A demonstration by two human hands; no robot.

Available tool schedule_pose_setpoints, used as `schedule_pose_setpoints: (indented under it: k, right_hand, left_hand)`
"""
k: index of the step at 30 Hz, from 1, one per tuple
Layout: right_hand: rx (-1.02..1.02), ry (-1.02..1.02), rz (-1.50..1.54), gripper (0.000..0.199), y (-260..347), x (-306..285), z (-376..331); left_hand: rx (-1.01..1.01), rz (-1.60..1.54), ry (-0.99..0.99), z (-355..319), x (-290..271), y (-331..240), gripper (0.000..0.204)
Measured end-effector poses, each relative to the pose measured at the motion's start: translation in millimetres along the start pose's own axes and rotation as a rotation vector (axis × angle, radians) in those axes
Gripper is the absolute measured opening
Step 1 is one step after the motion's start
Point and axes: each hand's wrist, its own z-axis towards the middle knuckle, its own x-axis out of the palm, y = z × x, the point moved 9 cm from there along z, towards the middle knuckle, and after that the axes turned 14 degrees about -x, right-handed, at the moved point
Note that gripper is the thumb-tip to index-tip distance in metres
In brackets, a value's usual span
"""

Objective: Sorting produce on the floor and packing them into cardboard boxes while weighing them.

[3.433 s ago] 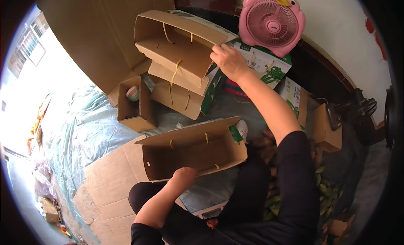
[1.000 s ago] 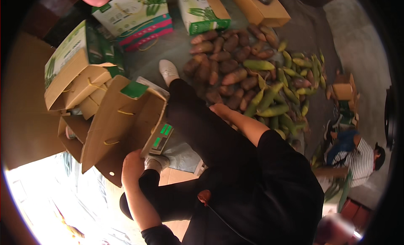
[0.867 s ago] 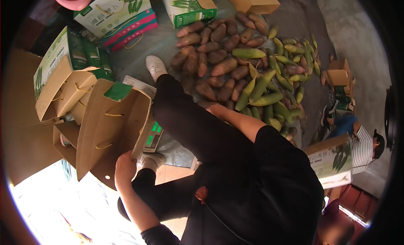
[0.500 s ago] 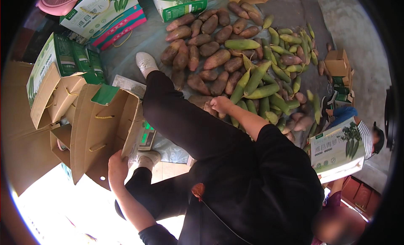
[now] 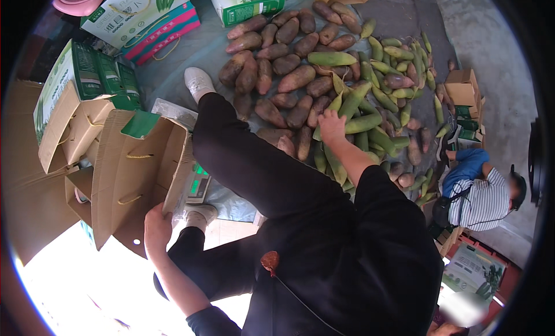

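Observation:
At the left, an open cardboard box [image 5: 153, 174] faces me, its brown inside and yellow rope handles showing. My left hand [image 5: 157, 227] is closed on the box's near edge. A scale [image 5: 199, 180] with lit green digits shows partly beside the box. My right hand [image 5: 333, 130] lies on the pile of green radishes [image 5: 363, 123], fingers curled down onto one; that radish is mostly hidden beneath the hand. Left of these lie many reddish-brown radishes [image 5: 298, 79] on a plastic sheet.
Green-and-white cartons [image 5: 75, 76] stand at the far left, a pink-and-teal box [image 5: 165, 38] behind them. More boxes [image 5: 462, 87] sit at the right. A co-worker in a striped shirt [image 5: 483, 200] crouches there; another person's carton [image 5: 474, 269] is at lower right. My leg [image 5: 243, 151] stretches between box and pile.
My right hand has moved right and up over the green radishes, away from the reddish ones. My left hand stays on the box. The carton at the right has dropped lower, uncovering the co-worker.

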Motion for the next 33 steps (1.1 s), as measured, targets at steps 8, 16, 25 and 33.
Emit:
schedule_pose_setpoints:
  k: [8,16,25,33]
  right_hand:
    - [-0.168,0.033,-0.269,0.03,-33,26,-16]
    - [-0.338,0.039,-0.289,0.022,-34,21,-4]
    - [-0.016,-0.37,0.093,0.046,-74,-102,7]
    - [-0.244,-1.011,1.29,0.041,-79,-225,-12]
  left_hand:
    - [0.033,-0.021,-0.011,8,5,-4,0.029]
    - [0.078,0.03,-0.081,5,7,-14,0.03]
    - [0.046,0.046,-0.085,5,3,-9,0.023]
    - [0.074,0.042,-0.164,10,4,1,0.023]
